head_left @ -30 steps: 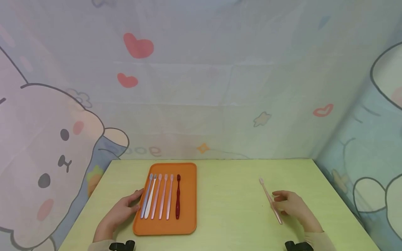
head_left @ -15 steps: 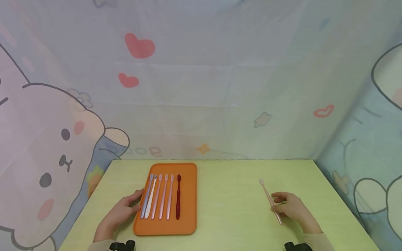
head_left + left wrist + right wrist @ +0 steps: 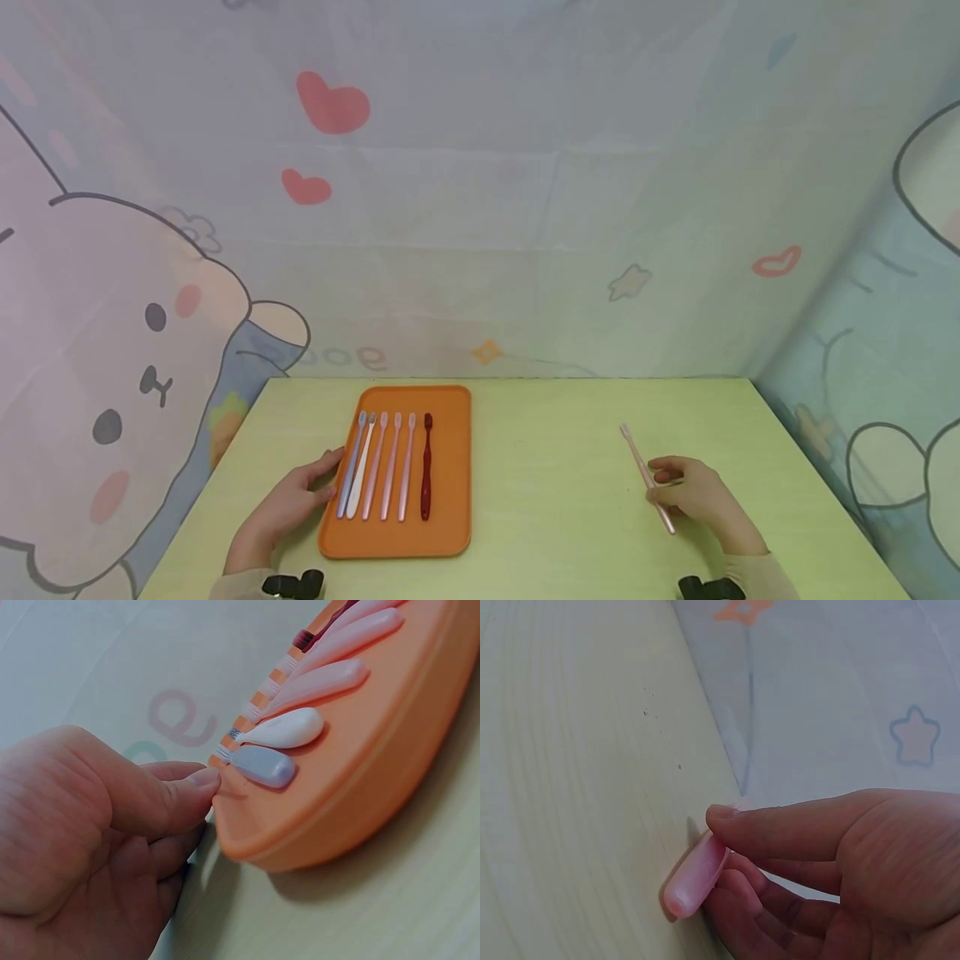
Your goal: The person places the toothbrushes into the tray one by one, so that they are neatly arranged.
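My left hand [image 3: 281, 510] is at the left side of an orange tray [image 3: 452, 500]; in the left wrist view its thumb and fingers pinch the tray's rim. Lined up on the tray are a bluish toothbrush [image 3: 349, 479], a white toothbrush [image 3: 361, 477], several pink toothbrushes [image 3: 389, 475] and, set a little apart, a dark red toothbrush [image 3: 426, 477]. Over on the right, my right hand [image 3: 697, 500] pinches the handle of another pink toothbrush [image 3: 637, 461] between thumb and fingers. Its handle end [image 3: 694, 885] lies close over the table in the right wrist view.
The pale yellow-green table [image 3: 540, 475] reaches back to a printed cloth backdrop [image 3: 480, 208] with hearts and cartoon animals. More cloth [image 3: 870, 333] hangs along the right side. A black strap mount sits on each wrist.
My right thumb has come across the pink toothbrush's handle and now grips it, with the hand shifting slightly left. The left hand and the tray have stayed in place.
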`<state>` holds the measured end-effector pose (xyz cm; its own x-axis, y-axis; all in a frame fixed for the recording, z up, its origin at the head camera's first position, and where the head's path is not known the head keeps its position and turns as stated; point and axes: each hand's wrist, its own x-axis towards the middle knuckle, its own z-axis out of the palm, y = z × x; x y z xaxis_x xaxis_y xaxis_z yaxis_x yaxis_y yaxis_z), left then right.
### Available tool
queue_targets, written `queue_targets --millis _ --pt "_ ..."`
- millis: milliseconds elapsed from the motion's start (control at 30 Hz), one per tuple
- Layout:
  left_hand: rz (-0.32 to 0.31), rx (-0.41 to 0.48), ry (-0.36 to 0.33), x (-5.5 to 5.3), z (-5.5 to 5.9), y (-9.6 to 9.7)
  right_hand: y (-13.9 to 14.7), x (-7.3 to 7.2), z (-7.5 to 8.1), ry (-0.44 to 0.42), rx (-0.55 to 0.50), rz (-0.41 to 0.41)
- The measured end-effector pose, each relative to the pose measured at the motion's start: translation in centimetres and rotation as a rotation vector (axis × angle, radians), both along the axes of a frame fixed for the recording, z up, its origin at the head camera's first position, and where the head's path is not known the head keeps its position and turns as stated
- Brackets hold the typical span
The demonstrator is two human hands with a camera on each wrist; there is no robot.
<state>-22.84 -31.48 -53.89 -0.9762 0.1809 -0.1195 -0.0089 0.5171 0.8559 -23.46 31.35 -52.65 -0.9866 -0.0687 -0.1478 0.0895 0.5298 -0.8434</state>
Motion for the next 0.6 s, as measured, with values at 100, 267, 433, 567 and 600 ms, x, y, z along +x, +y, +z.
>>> queue_targets --millis 100,267,433,567,600 --pt "0.007 -0.005 -0.004 0.02 0.04 0.07 -0.08 0.02 0.05 -0.004 0.015 0.005" --pt "0.009 -0.027 0.006 0.00 0.09 0.16 -0.30 0.17 0.09 -0.021 0.038 0.002" --pt "0.010 -0.035 0.018 -0.04 0.14 0.16 -0.42 0.18 0.11 -0.017 0.054 0.002" --pt "0.011 -0.038 0.021 -0.04 0.25 0.16 -0.47 0.08 0.09 -0.019 0.059 0.009" --pt "0.008 -0.044 0.021 -0.06 0.27 0.15 -0.51 0.06 0.10 -0.021 0.057 0.009"
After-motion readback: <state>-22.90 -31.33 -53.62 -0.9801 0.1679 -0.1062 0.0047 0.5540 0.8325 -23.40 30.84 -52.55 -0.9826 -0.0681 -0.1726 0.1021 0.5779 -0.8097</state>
